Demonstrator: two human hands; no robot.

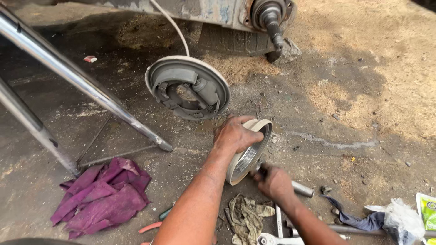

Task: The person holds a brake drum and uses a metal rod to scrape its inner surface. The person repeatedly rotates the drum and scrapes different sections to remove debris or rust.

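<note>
Brake drum [252,152], a round cream-rimmed metal shell, stands on its edge on the dusty ground near the middle of the view, its open ribbed hollow turned toward three o'clock. The left hand [234,135] is clamped over the drum's upper rim at its eleven o'clock side, fingers curled around the edge. The right hand [274,181], at the drum's five o'clock, is closed around a metal rod [302,189] whose near end sticks out toward four o'clock while the other end meets the drum's hollow. Nearest the viewer, at six o'clock from the drum, lie a dirty olive rag [246,217] and a wrench [272,239]; a purple cloth [102,195] lies at eight o'clock, beside the feet of a chrome stand [81,81]. Farther off, at eleven o'clock from the drum, a backing plate with brake shoes [188,88] leans on the ground, a white cable [175,27] running up from it. Beyond, at twelve o'clock, a bare axle stub [272,20] juts from a vehicle's underside.
</note>
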